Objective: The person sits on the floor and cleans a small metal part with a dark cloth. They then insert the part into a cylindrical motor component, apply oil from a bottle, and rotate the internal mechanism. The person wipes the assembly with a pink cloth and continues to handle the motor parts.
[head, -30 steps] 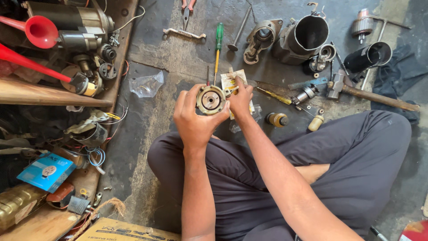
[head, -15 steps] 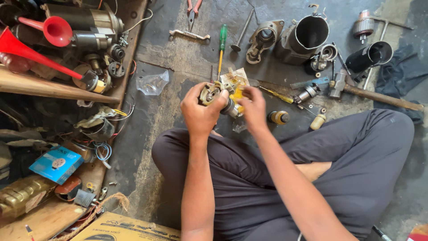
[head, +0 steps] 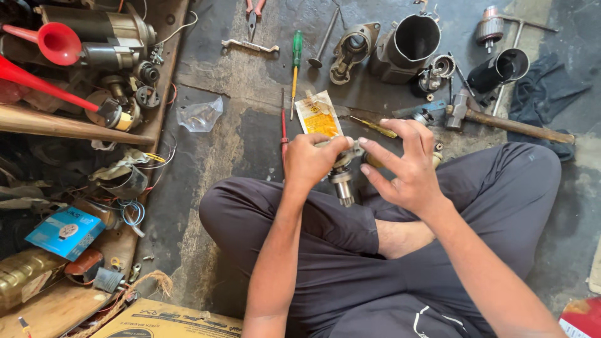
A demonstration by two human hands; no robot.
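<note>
Oily workshop floor, parts strewn far | our left hand grips the starter drive gear above our lap | right hand open, fingertips touching it | seems heavy, rigid, greasy; grip its body.

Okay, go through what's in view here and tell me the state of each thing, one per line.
Left hand: closed around the metal part.
Right hand: fingers spread, fingertips at the metal part.
Metal part: held up over the lap, shaft end pointing down.
Yellow packet: lying flat on the floor.
Green screwdriver: lying on the floor, unheld.
Hammer: lying on the floor, unheld.
Cylindrical housing: open end facing up.
</note>
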